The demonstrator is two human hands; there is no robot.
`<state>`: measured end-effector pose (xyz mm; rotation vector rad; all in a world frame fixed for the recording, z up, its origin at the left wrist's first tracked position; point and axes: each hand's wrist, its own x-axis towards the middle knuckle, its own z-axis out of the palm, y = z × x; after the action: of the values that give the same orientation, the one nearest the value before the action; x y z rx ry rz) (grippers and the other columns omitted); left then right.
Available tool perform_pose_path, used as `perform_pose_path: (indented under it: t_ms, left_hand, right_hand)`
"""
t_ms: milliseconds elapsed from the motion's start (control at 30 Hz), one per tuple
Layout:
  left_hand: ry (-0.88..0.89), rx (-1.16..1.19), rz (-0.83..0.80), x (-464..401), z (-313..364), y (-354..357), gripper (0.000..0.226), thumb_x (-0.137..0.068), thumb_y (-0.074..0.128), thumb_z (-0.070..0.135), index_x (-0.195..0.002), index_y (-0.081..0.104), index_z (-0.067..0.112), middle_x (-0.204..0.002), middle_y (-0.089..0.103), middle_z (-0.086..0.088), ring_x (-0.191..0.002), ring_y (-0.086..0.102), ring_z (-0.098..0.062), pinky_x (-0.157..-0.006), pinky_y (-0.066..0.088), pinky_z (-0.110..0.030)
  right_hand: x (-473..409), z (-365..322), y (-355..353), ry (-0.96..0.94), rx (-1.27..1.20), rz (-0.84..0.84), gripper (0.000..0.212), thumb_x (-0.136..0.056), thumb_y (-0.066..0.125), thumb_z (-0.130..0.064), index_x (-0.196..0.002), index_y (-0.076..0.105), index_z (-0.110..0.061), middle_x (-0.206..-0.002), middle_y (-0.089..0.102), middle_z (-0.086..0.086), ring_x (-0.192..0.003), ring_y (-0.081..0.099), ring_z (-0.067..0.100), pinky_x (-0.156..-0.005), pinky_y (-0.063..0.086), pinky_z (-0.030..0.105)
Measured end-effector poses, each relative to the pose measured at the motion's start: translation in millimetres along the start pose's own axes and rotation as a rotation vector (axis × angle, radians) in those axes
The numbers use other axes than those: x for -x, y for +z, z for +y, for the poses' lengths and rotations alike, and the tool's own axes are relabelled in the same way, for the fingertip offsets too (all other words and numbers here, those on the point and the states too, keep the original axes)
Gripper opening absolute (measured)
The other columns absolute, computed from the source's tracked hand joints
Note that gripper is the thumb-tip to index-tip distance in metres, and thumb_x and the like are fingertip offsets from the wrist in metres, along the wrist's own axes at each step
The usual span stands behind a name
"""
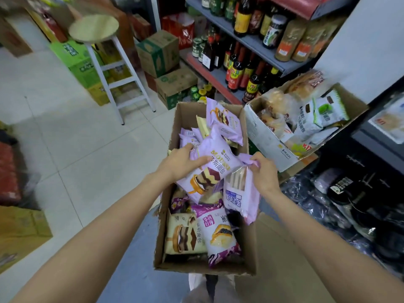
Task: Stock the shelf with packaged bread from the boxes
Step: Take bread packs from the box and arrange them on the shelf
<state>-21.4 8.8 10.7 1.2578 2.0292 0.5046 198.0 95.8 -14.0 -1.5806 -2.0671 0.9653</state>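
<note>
We look down at an open cardboard box on the floor, packed with bagged bread. Our left hand grasps a lilac bread packet lying on top of the pile, thumb over its face. Our right hand pinches the crimped top edge of a pale pink packet, which hangs down against the box's right wall. To the far right, a second box holds more bread, beside a shelf of sauce bottles. We judge these packets light, soft and puffed with air, their film slippery; squeezing would crush the bread, so the sealed ends or a loose hold across the width suit best.
</note>
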Motion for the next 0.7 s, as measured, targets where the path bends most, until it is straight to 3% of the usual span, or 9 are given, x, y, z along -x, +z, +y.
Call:
perform_pose_path:
  t_ms: [100, 200, 300, 433, 567, 633, 667, 700]
  left_hand:
    - [-0.067, 0.129, 0.094, -3, 29, -7, 0.063, -0.073, 0.048, 0.078, -0.086, 0.055, 0.017, -0.104, 0.065, -0.009, -0.101, 0.058, -0.031, -0.089, 0.046, -0.039]
    - [-0.141, 0.363, 0.208, -11, 67, -19, 0.06, -0.084, 0.047, 0.067, -0.091, 0.063, 0.01, -0.106, 0.065, -0.014, -0.105, 0.058, -0.033, -0.088, 0.042, -0.036]
    - [-0.156, 0.53, 0.281, -19, 117, -31, 0.077, -0.084, 0.047, 0.066, -0.113, 0.062, -0.004, -0.111, 0.065, -0.024, -0.106, 0.06, -0.038, -0.091, 0.045, -0.039]
    - [-0.048, 0.561, 0.348, -25, 201, -34, 0.084, -0.079, 0.048, 0.071, -0.121, 0.055, -0.002, -0.119, 0.061, -0.024, -0.109, 0.058, -0.038, -0.096, 0.047, -0.043]
    - [0.131, 0.56, 0.325, -22, 307, -13, 0.084, -0.082, 0.052, 0.065, -0.137, 0.037, 0.003, -0.138, 0.048, -0.019, -0.124, 0.048, -0.035, -0.101, 0.042, -0.042]
    - [0.206, 0.536, 0.306, -18, 365, 5, 0.073, -0.087, 0.05, 0.058, -0.135, 0.041, 0.003, -0.139, 0.047, -0.018, -0.126, 0.046, -0.033, -0.099, 0.038, -0.038]
    - [0.229, 0.526, 0.309, -16, 395, 15, 0.067, -0.09, 0.048, 0.054, -0.133, 0.044, 0.003, -0.139, 0.048, -0.019, -0.126, 0.046, -0.034, -0.098, 0.038, -0.036]
    - [0.24, 0.521, 0.311, -15, 423, 23, 0.06, -0.093, 0.046, 0.048, -0.131, 0.046, 0.001, -0.138, 0.049, -0.02, -0.125, 0.047, -0.035, -0.096, 0.038, -0.035]
  right_hand:
    - [-7, -22, -35, 0.029, -0.187, 0.158, 0.022, -0.095, 0.045, -0.002, -0.076, 0.043, -0.015, -0.073, 0.045, 0.001, -0.071, 0.041, 0.018, -0.053, 0.027, 0.028]
    - [-13, -36, -77, 0.158, -0.438, 0.367, 0.032, -0.097, 0.045, -0.008, -0.07, 0.033, -0.019, -0.07, 0.033, -0.003, -0.064, 0.033, 0.013, -0.055, 0.031, 0.013]
    - [-18, -40, -126, 0.243, -0.738, 0.512, 0.018, -0.095, 0.049, -0.012, -0.079, 0.042, -0.015, -0.08, 0.043, 0.003, -0.079, 0.04, 0.018, -0.075, 0.035, 0.028]
    - [-15, -41, -211, 0.24, -1.111, 0.692, 0.023, -0.095, 0.052, -0.015, -0.075, 0.044, -0.02, -0.08, 0.051, 0.001, -0.075, 0.049, 0.015, -0.076, 0.045, 0.038]
    - [-10, -38, -300, 0.131, -1.606, 0.696, 0.013, -0.096, 0.047, -0.007, -0.084, 0.049, -0.011, -0.092, 0.057, 0.009, -0.078, 0.058, 0.018, -0.074, 0.055, 0.037]
    - [-11, -29, -339, 0.103, -1.664, 0.641, 0.005, -0.093, 0.048, -0.004, -0.09, 0.051, -0.006, -0.1, 0.059, 0.014, -0.084, 0.06, 0.021, -0.067, 0.058, 0.035]
    - [-13, -23, -358, 0.068, -1.626, 0.598, 0.01, -0.088, 0.05, -0.003, -0.098, 0.051, -0.005, -0.106, 0.057, 0.016, -0.088, 0.06, 0.024, -0.065, 0.058, 0.036]
    - [-15, -15, -377, 0.029, -1.572, 0.545, 0.03, -0.082, 0.053, -0.002, -0.112, 0.047, -0.008, -0.113, 0.054, 0.016, -0.09, 0.058, 0.026, -0.064, 0.058, 0.037]
